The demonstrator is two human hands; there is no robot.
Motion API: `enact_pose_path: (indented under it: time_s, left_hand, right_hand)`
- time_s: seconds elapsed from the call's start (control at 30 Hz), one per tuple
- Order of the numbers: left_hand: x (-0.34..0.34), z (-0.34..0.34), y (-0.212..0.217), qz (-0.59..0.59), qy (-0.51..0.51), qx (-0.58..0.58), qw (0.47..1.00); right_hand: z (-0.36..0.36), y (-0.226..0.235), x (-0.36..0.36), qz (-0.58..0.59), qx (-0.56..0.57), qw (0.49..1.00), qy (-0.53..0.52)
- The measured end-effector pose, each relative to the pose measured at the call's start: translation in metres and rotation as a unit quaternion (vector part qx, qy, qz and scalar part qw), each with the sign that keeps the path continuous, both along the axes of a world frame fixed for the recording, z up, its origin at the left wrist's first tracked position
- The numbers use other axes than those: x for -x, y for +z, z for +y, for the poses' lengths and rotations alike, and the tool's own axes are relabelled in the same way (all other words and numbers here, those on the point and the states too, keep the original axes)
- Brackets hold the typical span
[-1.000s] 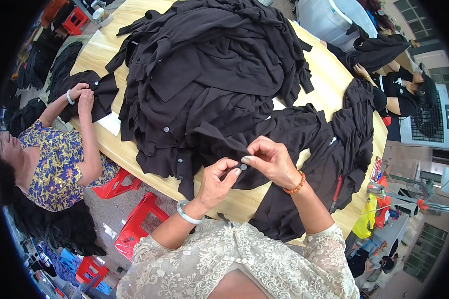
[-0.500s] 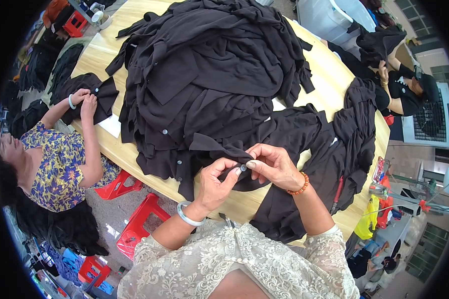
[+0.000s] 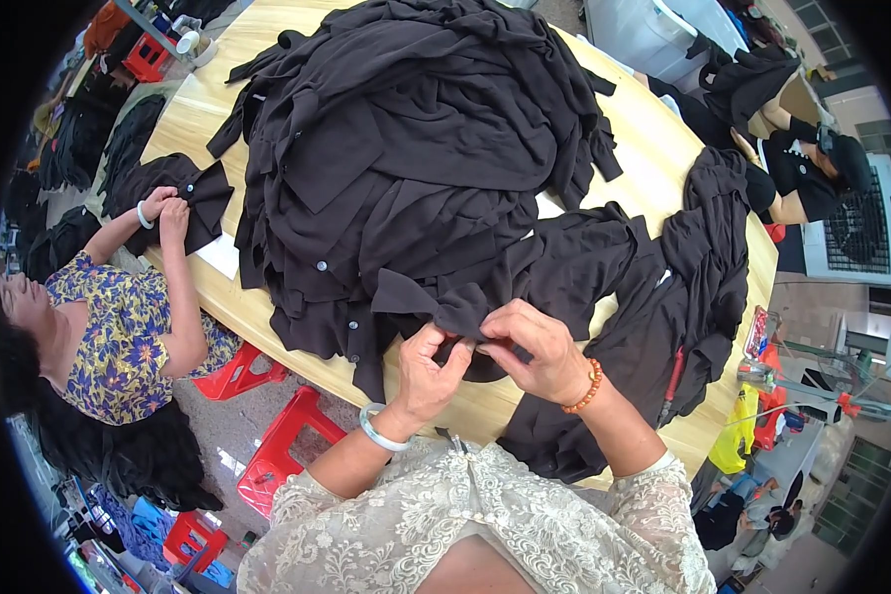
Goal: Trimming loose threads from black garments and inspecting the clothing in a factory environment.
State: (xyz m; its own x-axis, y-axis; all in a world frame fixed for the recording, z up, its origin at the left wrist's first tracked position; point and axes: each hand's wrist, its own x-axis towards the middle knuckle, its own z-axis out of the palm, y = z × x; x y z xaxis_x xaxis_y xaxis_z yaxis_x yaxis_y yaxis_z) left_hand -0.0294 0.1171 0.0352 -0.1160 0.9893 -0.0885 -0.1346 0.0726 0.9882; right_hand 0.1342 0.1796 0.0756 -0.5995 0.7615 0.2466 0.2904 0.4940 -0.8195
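Observation:
My left hand (image 3: 429,373) and my right hand (image 3: 532,349) pinch the same fold of a black garment (image 3: 564,277) near the front edge of a wooden table (image 3: 653,163). The fingertips of both hands meet at the fabric's edge. A pale bangle circles my left wrist and an orange bead bracelet my right. Just beyond my hands a large heap of black garments (image 3: 406,148) covers the middle of the table.
A person in a floral top (image 3: 119,342) sits at the table's left side, both hands on a small black piece (image 3: 183,193). Red plastic stools (image 3: 277,455) stand on the floor below the table edge. More black cloth (image 3: 708,247) drapes over the right side.
My hands have shifted slightly along the fabric edge and stay pinched on it. The person at left has moved both hands further onto the small black piece.

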Motion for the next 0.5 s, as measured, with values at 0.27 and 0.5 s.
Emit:
enact_pose_path:
  time_s: [0.27,0.5]
  left_hand:
    - [0.014,0.005,0.008,0.325,0.052,-0.281,0.901]
    - [0.023,0.014,0.006,0.287,-0.064,-0.234,0.927]
  right_hand:
    - [-0.012,-0.005,0.005,-0.003,-0.048,0.999,-0.011]
    - [-0.017,-0.017,0.002,0.015,-0.007,0.999,-0.045]
